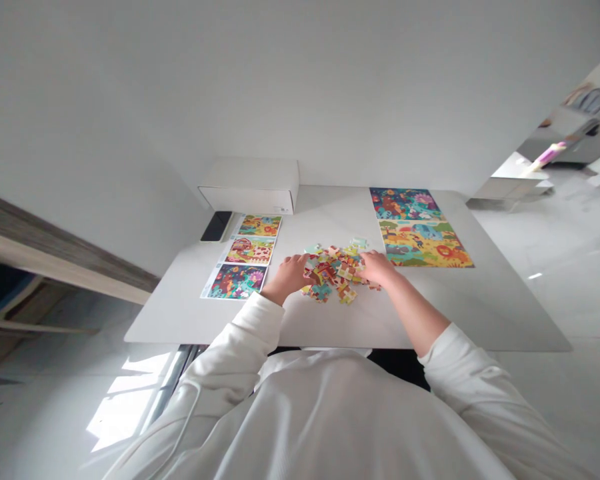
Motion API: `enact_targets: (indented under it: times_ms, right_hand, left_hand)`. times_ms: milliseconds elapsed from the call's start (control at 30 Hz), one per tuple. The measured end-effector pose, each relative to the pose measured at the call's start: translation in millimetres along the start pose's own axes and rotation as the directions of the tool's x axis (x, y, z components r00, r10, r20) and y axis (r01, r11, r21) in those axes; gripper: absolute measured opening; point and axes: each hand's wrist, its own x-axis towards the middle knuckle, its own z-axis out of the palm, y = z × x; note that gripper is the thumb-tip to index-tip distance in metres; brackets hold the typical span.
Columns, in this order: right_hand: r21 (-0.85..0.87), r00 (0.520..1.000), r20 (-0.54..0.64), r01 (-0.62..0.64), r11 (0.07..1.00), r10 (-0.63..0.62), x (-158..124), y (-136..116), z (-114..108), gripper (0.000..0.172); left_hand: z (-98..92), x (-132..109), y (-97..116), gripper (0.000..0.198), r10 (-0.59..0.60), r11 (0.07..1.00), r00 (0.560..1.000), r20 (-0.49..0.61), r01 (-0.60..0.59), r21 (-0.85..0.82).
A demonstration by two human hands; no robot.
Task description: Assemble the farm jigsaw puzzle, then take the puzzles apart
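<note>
A loose heap of jigsaw puzzle pieces (333, 270) lies on the table in front of me, in red, yellow, teal and pale green. At the heap's left edge is my left hand (293, 272), fingers stretched toward the pieces and apart from the thumb. My right hand (377, 268) touches the opposite edge, its fingers reaching over the pieces there. Both look open, cupped around the heap, though the fingertips are small and partly hidden. A picture sheet (251, 251) with three printed scenes lies left of my left hand. Two assembled puzzles (425, 243) sit beyond my right hand.
A white box (250, 187) stands against the wall at the table's back left. Beside it lies a dark-screened phone (217, 227). The grey-white table (490, 313) has a rounded right corner. A wooden-edged piece of furniture (70, 247) stands off to the left.
</note>
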Motion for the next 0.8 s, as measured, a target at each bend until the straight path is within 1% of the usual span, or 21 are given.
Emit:
enact_targets:
  times_ms: [67,133,233,300,367,433,467,600,667,733,767,800]
  right_hand:
    - [-0.009,0.999,0.031,-0.018,1.0,0.018,-0.3,-7.5,-4.4,0.057]
    - [0.003,0.998,0.05,-0.03,1.0,0.03,1.1,-12.6,-7.3,0.055]
    - [0.046,0.997,0.069,-0.022,0.999,0.019,5.5,-10.9,-7.5,0.051]
    - [0.104,0.998,0.059,-0.009,0.995,0.003,8.5,-5.5,-5.3,0.051]
    - [0.171,1.0,0.031,0.0,0.985,-0.005,10.3,0.2,-2.4,0.049]
    - [0.223,1.0,-0.004,0.004,0.975,-0.003,10.9,4.4,0.1,0.043]
    - [0.246,1.0,-0.013,0.001,0.969,0.002,10.9,5.9,1.1,0.041]
    - [0.351,0.998,-0.005,-0.05,0.935,0.055,10.6,12.2,1.6,0.039]
    - [0.396,0.996,-0.038,-0.06,0.916,0.082,10.2,17.9,-1.2,0.037]
    - [0.43,0.99,-0.075,-0.075,0.9,0.118,9.0,24.3,-6.7,0.034]
    - [0.445,0.987,-0.082,-0.085,0.891,0.135,7.8,27.1,-10.2,0.032]
    - [0.461,0.985,-0.085,-0.094,0.883,0.149,6.4,29.2,-13.8,0.032]
  left_hand:
    - [-3.7,5.7,5.5,0.069,-0.007,0.999,0.999,0.05,0.005,0.035]
    - [-8.3,12.8,8.9,0.071,-0.046,0.998,0.996,0.081,0.044,0.034]
    - [-15.2,22.6,7.3,0.076,-0.108,0.992,0.99,0.093,0.113,-0.054]
    - [-18.2,26.9,3.7,0.066,-0.108,0.982,0.991,0.084,0.12,-0.148]
    - [-19.0,29.5,0.7,0.05,-0.102,0.962,0.992,0.072,0.117,-0.249]
    - [-18.2,31.2,-1.0,0.037,-0.116,0.928,0.992,0.041,0.123,-0.351]
    - [-17.6,32.0,-1.4,0.034,-0.133,0.903,0.991,0.021,0.129,-0.41]
    - [-16.8,36.9,-0.5,0.034,-0.236,0.75,0.969,-0.07,0.136,-0.647]
    - [-17.1,39.8,2.1,0.037,-0.267,0.682,0.958,-0.108,0.109,-0.723]
    - [-16.4,41.7,6.8,0.041,-0.258,0.667,0.96,-0.107,0.097,-0.739]
    - [-15.4,41.8,9.8,0.042,-0.23,0.685,0.969,-0.094,0.093,-0.722]
    - [-13.9,41.5,13.0,0.043,-0.193,0.722,0.978,-0.08,0.086,-0.687]
